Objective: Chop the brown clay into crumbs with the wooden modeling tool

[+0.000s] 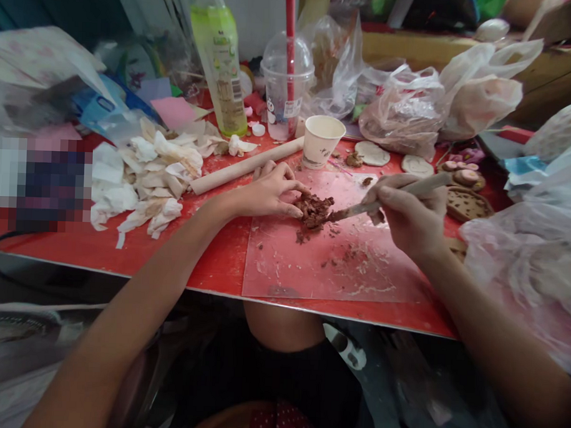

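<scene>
My left hand [271, 191] rests at the left side of a crumbly lump of reddish-brown clay [315, 212], thumb and index finger gripping its edge. In my right hand [410, 215] is a long, pale modelling tool [353, 211], held like a pen. Its clay-smeared tip touches the lump's right side, and its back end sticks out past my knuckles. The lump sits on a clear plastic sheet [284, 264], with brown crumbs and pale shavings scattered in front of it.
Behind the lump stand a paper cup [321, 143], a lidded plastic cup [282, 108] with a red straw, and a green bottle [222, 74]. A rolling pin [250, 165] lies beside crumpled tissues [147, 165]. Plastic bags [532, 247] crowd the right; the red table's [209, 267] front edge is near.
</scene>
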`<move>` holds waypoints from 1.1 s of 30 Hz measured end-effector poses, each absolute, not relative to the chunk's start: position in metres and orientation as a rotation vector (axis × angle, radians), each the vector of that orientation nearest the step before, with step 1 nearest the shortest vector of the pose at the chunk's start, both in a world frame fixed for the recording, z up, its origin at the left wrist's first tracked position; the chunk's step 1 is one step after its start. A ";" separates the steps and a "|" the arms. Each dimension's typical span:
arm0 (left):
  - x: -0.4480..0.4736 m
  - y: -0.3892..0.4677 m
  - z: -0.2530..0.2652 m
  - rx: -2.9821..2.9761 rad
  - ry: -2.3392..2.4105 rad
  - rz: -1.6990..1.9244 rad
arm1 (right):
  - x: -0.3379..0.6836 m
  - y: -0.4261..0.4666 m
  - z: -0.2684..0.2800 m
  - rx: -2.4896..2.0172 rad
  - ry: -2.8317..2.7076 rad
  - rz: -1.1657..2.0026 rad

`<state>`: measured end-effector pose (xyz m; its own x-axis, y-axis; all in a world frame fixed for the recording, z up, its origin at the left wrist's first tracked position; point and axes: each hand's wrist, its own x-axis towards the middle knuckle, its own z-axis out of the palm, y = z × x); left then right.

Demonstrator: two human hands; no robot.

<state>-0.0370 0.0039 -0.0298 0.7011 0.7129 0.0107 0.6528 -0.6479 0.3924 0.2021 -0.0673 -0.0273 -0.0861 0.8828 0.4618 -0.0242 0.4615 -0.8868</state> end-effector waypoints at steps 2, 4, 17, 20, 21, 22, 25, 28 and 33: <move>-0.037 0.003 -0.028 2.563 1.067 0.238 | 0.201 -0.067 -0.028 -0.825 -1.504 0.964; -0.037 0.003 -0.027 2.574 1.061 0.239 | 0.200 -0.066 -0.030 -0.855 -1.471 0.956; -0.037 0.003 -0.028 2.570 1.072 0.219 | 0.200 -0.064 -0.031 -0.905 -1.408 0.860; -0.036 0.003 -0.027 2.560 1.086 0.200 | 0.200 -0.063 -0.029 -0.890 -1.330 0.851; -0.036 0.003 -0.027 2.559 1.084 0.197 | 0.200 -0.063 -0.028 -0.876 -1.296 0.839; -0.036 0.003 -0.027 2.563 1.080 0.196 | 0.200 -0.063 -0.027 -0.866 -1.268 0.825; -0.037 0.004 -0.027 2.576 1.071 0.191 | 0.200 -0.063 -0.028 -0.879 -1.287 0.800; -0.037 0.004 -0.028 2.583 1.085 0.197 | 0.200 -0.065 -0.031 -0.900 -1.388 0.784; -0.036 0.003 -0.030 2.579 1.085 0.209 | 0.197 -0.068 -0.034 -0.905 -1.503 0.709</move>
<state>-0.0360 0.0034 -0.0296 0.6987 0.7154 0.0057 0.6663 -0.6537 0.3588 0.1970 -0.0676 -0.0339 -0.0147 0.8551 0.5182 0.1443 0.5146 -0.8452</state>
